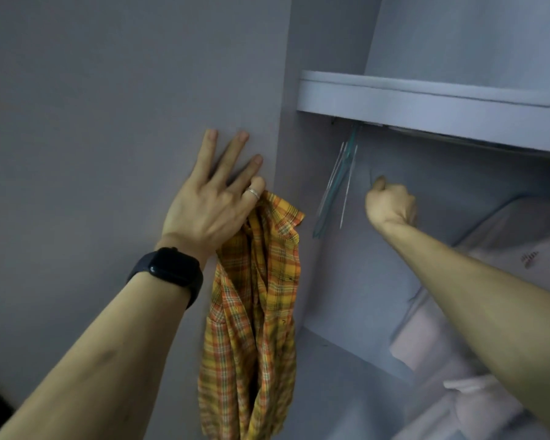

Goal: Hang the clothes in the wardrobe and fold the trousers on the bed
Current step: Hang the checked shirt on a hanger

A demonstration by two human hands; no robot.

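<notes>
A grey-lilac wardrobe [108, 90] fills the view, its flat side panel on the left and an open compartment on the right.

Nearest, both bare forearms reach up from the lower corners. The left wrist wears a black watch [169, 271]. Just right of it hangs the yellow and orange plaid shirt [254, 312], bunched and dangling down along the front edge of the panel, outside the compartment.

The left hand [210, 204] lies flat, back to the camera, against the panel. Three fingers are straight and spread on the surface. The fourth, bearing a silver ring [253, 192], curls down over the top of the shirt and pinches it there; the thumb is hidden behind the cloth.

Further in, the right hand [391, 204] is inside the compartment, closed into a fist with the knuckles turned away. A thin dark line stands just above its thumb, but the blur makes it impossible to tell what the fist holds, if anything.

Left of the fist, a few thin hangers [334, 185] dangle bare and tilted from under the shelf [426, 100]. Pale clothes [496, 246] hang at the right, one with a small red print, and pinkish fabric [426, 338] lies lower down.
</notes>
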